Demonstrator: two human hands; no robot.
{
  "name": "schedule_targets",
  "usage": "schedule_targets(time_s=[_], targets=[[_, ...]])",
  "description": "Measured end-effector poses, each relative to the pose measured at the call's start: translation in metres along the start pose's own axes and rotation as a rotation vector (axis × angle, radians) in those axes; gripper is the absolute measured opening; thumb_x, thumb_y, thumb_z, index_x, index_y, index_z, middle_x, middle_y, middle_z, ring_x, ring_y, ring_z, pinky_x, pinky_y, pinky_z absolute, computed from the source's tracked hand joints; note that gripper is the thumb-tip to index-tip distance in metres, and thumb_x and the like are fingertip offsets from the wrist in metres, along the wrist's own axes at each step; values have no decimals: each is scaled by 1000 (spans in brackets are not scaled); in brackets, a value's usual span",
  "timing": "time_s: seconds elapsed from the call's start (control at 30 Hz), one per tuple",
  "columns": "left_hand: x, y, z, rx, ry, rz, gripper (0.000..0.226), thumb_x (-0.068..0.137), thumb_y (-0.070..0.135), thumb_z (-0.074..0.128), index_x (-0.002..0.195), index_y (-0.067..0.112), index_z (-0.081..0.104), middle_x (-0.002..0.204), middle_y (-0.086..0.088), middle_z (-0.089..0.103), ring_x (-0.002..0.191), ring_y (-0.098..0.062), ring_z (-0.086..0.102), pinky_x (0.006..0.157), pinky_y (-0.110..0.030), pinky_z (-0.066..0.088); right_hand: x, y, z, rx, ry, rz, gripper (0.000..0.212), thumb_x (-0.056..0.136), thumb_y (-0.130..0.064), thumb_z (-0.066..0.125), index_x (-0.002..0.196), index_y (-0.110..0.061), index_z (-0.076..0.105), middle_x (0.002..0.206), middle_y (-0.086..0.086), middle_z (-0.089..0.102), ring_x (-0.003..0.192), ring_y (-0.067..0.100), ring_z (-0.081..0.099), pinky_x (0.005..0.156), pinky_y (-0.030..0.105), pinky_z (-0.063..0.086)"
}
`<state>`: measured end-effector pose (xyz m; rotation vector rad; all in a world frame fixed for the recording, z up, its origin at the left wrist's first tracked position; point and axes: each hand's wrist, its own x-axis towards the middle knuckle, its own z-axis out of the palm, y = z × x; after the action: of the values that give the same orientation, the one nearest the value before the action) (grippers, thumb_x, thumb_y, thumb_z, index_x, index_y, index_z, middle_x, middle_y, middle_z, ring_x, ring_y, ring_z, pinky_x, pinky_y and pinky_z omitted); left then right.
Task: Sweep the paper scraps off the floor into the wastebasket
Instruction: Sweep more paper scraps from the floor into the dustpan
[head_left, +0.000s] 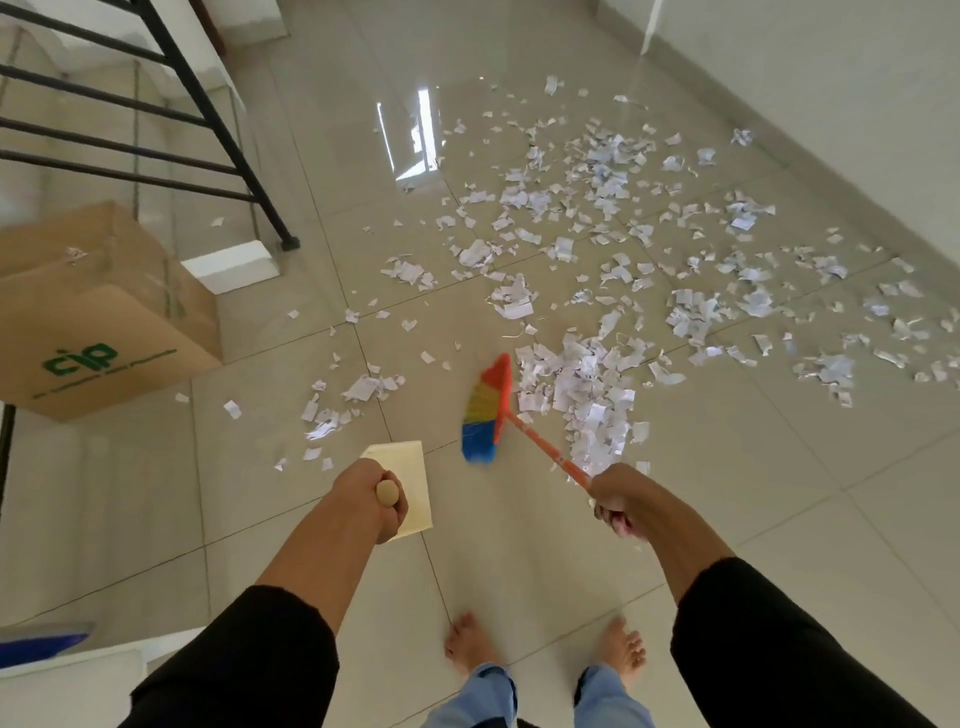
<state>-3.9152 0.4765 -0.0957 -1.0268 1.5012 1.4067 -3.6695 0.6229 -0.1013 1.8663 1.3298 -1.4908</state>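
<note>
The hands are working apart, each clamped on its own tool. The left hand is gripping the rounded wooden handle end of a cream dustpan, whose pan is sitting low over the floor directly in front of the fist. The right hand is curling its fingers around the orange handle of a small broom. The broom head, with red, yellow and blue bristles, is lying just left of a dense heap of paper scraps. Further scraps are spreading across the glossy tiles toward the wall on the right, with a smaller cluster lying just beyond the dustpan. Bare feet are standing below the hands. A cardboard box is resting at the left, beside a black stair railing.
</note>
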Motion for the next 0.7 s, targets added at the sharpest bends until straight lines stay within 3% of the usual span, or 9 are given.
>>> schedule_targets(time_s=[0.07,0.13,0.2,0.3,0.43,0.53,0.7], targets=[[-59,20,7,73,38,-31,17,94,4,48,102,12,61,81,-9,57,52,-9,48,35,-16,45,-8,17,-18,148,4,16,23,101,-15,37,95,-5,56,57,6,48,37,10,32,34,15,25],[-50,-15,17,132,21,-47,21,94,5,47,107,13,61,87,-9,59,53,-9,49,37,-17,47,-17,34,-45,288,4,-12,21,102,-15,43,93,-2,57,59,8,50,35,9,34,34,15,26],[-47,-32,27,165,45,-35,23,93,4,48,108,14,62,80,-8,58,50,-9,48,37,-17,48,-18,44,-70,412,-10,-54,19,102,-15,48,94,-1,59,60,7,49,37,8,34,34,16,27],[-71,-54,58,256,73,15,25,89,-4,48,104,10,61,72,-9,55,35,-10,47,35,-16,45,4,40,-102,581,-69,-61,15,101,-8,45,100,-3,59,57,4,48,35,7,33,32,16,26],[-100,-95,78,321,70,39,29,85,-11,45,103,5,60,77,-12,55,25,-12,42,32,-16,43,49,11,-137,862,-214,29,20,99,-2,36,99,-9,54,49,0,45,30,5,34,27,15,26],[-109,-116,95,339,67,35,30,85,-11,45,105,4,60,77,-12,55,22,-13,41,31,-16,43,58,11,-159,1111,-252,88,18,98,-5,35,98,-9,52,55,2,41,27,8,34,27,14,29],[-111,-158,141,324,41,-17,29,92,1,47,114,7,65,74,-10,56,23,-11,42,30,-16,42,1,75,-212,1518,-354,99,23,99,1,36,107,-2,57,50,0,45,30,5,32,29,11,31]])
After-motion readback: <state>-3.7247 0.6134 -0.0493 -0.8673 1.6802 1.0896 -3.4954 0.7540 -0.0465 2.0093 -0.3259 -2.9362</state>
